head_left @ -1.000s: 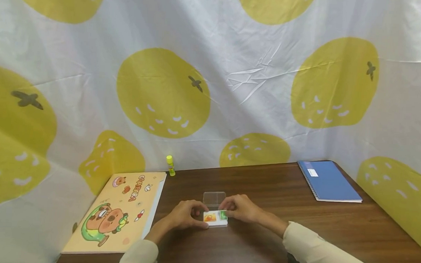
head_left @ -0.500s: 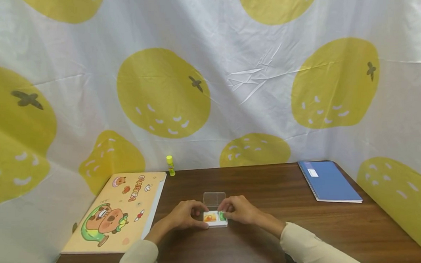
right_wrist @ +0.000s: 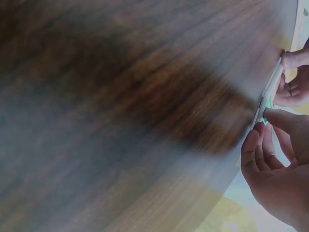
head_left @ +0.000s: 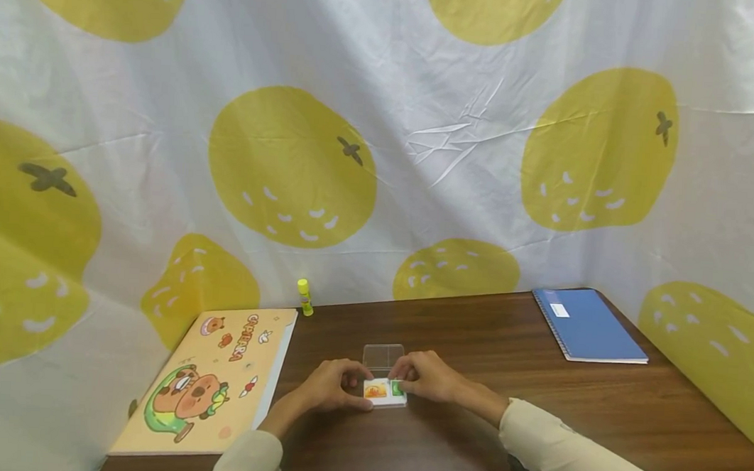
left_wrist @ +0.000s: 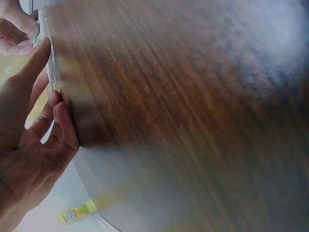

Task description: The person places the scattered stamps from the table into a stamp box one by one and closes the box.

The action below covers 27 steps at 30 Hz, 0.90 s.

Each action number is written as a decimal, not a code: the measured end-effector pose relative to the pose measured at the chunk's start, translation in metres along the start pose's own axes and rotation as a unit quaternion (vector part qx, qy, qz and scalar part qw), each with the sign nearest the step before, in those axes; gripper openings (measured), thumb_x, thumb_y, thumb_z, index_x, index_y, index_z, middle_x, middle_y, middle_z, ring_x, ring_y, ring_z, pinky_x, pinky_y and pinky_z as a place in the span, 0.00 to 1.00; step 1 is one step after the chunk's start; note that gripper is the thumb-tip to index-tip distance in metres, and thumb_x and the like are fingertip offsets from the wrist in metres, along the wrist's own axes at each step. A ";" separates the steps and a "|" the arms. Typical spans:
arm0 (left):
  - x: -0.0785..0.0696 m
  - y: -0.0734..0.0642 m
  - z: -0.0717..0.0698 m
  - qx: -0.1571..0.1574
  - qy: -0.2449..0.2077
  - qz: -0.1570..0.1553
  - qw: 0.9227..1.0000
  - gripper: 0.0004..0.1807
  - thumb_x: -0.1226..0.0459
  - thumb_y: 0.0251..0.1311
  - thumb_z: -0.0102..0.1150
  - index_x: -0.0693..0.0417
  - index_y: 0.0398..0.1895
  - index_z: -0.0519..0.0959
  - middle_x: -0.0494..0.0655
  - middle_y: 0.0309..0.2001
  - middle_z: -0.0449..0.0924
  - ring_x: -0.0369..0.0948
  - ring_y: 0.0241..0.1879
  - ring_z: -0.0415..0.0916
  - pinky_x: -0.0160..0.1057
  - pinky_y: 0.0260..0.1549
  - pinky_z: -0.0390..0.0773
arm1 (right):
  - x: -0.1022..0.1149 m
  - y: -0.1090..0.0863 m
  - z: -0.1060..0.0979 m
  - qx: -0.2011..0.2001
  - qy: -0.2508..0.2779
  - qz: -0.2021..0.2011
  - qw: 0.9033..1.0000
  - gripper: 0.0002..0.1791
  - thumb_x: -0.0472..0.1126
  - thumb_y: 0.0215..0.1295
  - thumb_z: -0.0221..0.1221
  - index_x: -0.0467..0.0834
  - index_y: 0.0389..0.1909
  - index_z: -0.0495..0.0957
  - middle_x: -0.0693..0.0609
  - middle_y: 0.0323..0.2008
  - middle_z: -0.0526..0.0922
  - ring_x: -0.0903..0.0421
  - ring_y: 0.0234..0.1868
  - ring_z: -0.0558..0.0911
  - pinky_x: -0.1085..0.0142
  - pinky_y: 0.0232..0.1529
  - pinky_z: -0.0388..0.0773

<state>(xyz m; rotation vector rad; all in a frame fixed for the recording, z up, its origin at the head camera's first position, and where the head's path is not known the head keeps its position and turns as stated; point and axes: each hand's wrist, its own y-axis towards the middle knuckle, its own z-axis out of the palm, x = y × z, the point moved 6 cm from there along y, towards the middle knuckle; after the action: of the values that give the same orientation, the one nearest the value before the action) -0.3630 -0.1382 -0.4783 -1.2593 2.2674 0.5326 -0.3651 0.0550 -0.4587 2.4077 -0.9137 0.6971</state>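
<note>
On the table lies a small clear plastic case, its transparent lid [head_left: 383, 356] raised at the back. Inside is a white card [head_left: 389, 400] bearing an orange-printed stamp-like piece [head_left: 375, 390]. My left hand [head_left: 333, 385] grips the case's left side, thumb at the front corner and index finger at the back. With thumb and index finger, my right hand [head_left: 430, 375] pinches a small green stamp-like piece [head_left: 397, 388] at the card's right part. In the right wrist view, the green piece [right_wrist: 268, 104] shows beside the right thumb; its far edge is hidden by the fingers.
A capybara-printed folder [head_left: 215, 391] lies at the left of the brown table [head_left: 474, 326]. A yellow glue stick [head_left: 305, 297] stands upright at the back edge. The blue spiral notebook [head_left: 593, 325] lies at the back right, and a lemon-print curtain [head_left: 457, 161] surrounds the table.
My right hand has shifted slightly left, and the green piece sits a little further left on the card. The left hand stays put on the case.
</note>
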 end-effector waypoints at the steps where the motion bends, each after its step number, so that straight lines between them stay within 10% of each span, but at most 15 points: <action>1: -0.001 0.000 0.000 0.000 -0.001 0.001 1.000 0.23 0.53 0.50 0.82 0.46 0.49 0.86 0.40 0.37 0.78 0.38 0.38 0.72 0.38 0.38 0.73 | 0.000 0.000 0.000 0.000 -0.002 0.000 1.000 0.07 0.28 0.65 0.66 0.39 0.42 0.87 0.49 0.34 0.86 0.61 0.34 0.83 0.71 0.38 0.80; 27: -0.005 -0.002 -0.002 -0.001 -0.004 0.010 1.000 0.23 0.54 0.51 0.82 0.49 0.50 0.86 0.42 0.37 0.79 0.40 0.39 0.73 0.38 0.38 0.73 | 0.000 -0.001 0.001 0.003 -0.008 0.001 1.000 0.08 0.28 0.63 0.67 0.39 0.42 0.86 0.49 0.34 0.85 0.62 0.34 0.80 0.71 0.37 0.79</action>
<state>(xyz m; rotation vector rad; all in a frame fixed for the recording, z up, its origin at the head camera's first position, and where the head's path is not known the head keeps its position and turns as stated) -0.3595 -0.1370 -0.4737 -1.2344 2.2768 0.5465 -0.3637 0.0551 -0.4599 2.4209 -0.9219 0.6831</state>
